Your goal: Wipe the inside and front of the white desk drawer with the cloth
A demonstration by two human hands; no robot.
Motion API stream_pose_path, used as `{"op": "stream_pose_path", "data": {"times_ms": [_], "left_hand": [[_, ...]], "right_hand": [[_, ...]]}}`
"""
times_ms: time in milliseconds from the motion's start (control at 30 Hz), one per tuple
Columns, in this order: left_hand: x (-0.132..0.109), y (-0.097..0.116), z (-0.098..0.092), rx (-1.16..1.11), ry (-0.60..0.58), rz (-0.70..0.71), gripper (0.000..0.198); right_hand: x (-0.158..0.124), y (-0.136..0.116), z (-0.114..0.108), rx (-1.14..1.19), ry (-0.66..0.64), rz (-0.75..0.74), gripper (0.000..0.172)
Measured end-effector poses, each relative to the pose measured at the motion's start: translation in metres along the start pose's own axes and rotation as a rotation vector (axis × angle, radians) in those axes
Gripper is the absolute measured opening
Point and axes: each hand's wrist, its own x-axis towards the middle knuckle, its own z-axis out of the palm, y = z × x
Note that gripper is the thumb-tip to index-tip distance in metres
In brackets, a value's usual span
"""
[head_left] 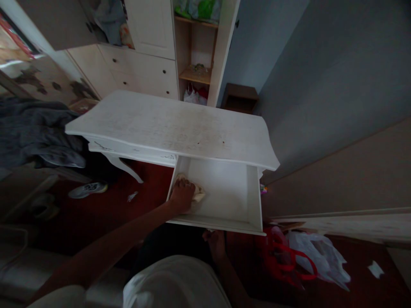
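A crumpled cream cloth (200, 194) lay near the left wall of the pulled-out white drawer (226, 188), the left hand (183, 196) gripping and partly hiding it. Below the drawer front, the right hand (215, 244) was dim; its grip could not be told. Beyond the smudged worktop (144, 115), an open cabinet (197, 76) held bags (194, 96).

Left arm (128, 237) — outstretched | left hand (183, 196) — curled | right hand (215, 244) lower, part-curled
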Motion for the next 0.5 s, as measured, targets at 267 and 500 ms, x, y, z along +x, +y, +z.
{"op": "stream_pose_path", "data": {"times_ms": [267, 500], "left_hand": [[0.051, -0.013, -0.008, 0.019, 0.163, -0.028, 0.045], [0.098, -0.026, -0.033, -0.045, 0.106, -0.033, 0.049]], "right_hand": [[-0.002, -0.003, 0.003, -0.021, 0.024, -0.013, 0.040], [0.000, 0.002, 0.003, -0.041, -0.015, -0.080, 0.042]]}}
